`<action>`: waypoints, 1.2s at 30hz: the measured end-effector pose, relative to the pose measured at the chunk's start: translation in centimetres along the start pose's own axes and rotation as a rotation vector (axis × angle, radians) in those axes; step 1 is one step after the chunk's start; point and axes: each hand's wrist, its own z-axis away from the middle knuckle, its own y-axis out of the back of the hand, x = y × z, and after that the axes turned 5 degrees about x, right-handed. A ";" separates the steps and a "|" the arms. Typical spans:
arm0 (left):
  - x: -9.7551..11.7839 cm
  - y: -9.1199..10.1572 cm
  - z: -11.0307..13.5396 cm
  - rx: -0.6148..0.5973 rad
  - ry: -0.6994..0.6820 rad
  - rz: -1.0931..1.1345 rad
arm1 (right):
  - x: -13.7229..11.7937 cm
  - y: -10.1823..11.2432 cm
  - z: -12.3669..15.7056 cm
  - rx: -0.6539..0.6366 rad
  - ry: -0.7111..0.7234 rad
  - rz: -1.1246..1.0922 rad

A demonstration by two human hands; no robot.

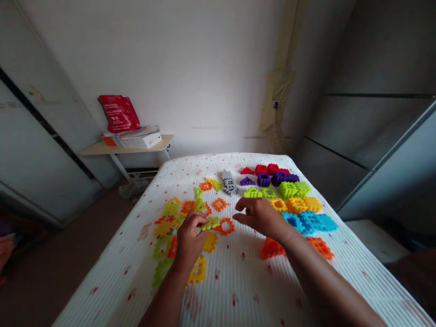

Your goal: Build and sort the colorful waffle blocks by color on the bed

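My left hand pinches a lime-green toothed building tile between thumb and fingers. Just beyond it lies an orange tile with a round hole, and a yellow tile is below. My right hand hovers over the mattress, thumb and forefinger apart with nothing visible between them. Close behind that hand are yellow tiles and blue tiles in stacked rows. Loose orange, green and yellow tiles are spread around and under my left hand, some partly hidden by it.
Sorted by colour on the right of the white ribbed mattress are red, purple, green and orange tiles. Grey tiles stand mid-back. Beyond, a small table bears a red bag and boxes.
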 end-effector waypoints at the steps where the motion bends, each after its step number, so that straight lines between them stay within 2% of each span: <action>1: 0.4 0.0 0.1 -0.012 -0.049 -0.036 | -0.2 -0.4 0.1 -0.029 0.012 -0.046; 6: 1.4 -0.6 1.0 -0.060 -0.253 -0.181 | -1.0 -1.8 0.1 -0.114 0.086 -0.097; 11: 1.1 -1.1 1.6 -0.023 -0.426 -0.249 | -1.2 -2.1 0.0 -0.185 0.103 -0.041; 16: 1.2 -1.1 1.7 0.020 -0.505 -0.268 | -1.3 -1.7 0.0 -0.239 0.148 -0.015; 23: 1.5 -1.6 1.5 0.040 -0.531 -0.268 | -1.0 -1.8 0.1 -0.272 0.143 0.044; 26: 1.1 -1.6 1.3 0.073 -0.512 -0.271 | 1.6 -0.2 -0.3 -0.183 0.112 0.019; 29: 0.7 -1.3 1.0 0.108 -0.476 -0.289 | 6.5 3.3 -0.9 0.021 0.071 0.085; 31: 0.5 -1.1 0.9 0.113 -0.467 -0.294 | 10.3 5.9 -1.3 0.104 0.007 0.199; 34: 0.6 -1.1 0.8 0.097 -0.472 -0.282 | 15.4 9.1 -1.6 0.033 -0.110 0.375; 36: 0.7 -1.3 0.9 0.094 -0.481 -0.273 | 17.8 10.1 -1.7 0.000 -0.151 0.416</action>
